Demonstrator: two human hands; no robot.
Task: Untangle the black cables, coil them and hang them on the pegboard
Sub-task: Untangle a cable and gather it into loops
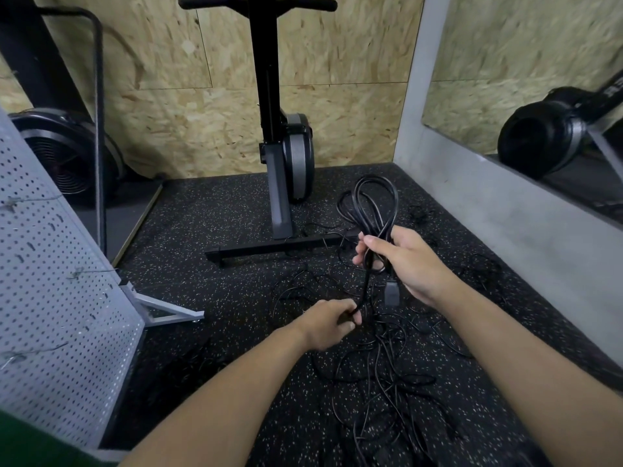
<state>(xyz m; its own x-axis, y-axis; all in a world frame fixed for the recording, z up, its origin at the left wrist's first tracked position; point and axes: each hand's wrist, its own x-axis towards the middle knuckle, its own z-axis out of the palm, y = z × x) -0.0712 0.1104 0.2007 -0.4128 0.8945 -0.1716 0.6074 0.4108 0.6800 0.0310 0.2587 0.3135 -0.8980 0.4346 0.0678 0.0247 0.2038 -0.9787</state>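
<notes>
One pegboard (60, 298) stands at the far left on a metal foot (168, 313), well apart from both hands. Right of it, low in the middle, the left hand (332, 323) has its grip closed round a single black strand (365, 284). That strand runs up and slightly right, near upright in the picture, into the right hand (408, 261). The right hand's grip is curled round the neck of one coil (371, 203). The coil's loops stand above the fist, and one plug (392, 293) hangs just under it. Beneath and right of the hands a tangle (387, 382) of thin cables sprawls over the floor (219, 230); how many are in it cannot be counted. The coil looks unfinished, since the strand seems to lead on below the left hand into the tangle. The hanging turns on the pegboard lying left of the coil: the left hand is nearer it, while the right carries the coil.
</notes>
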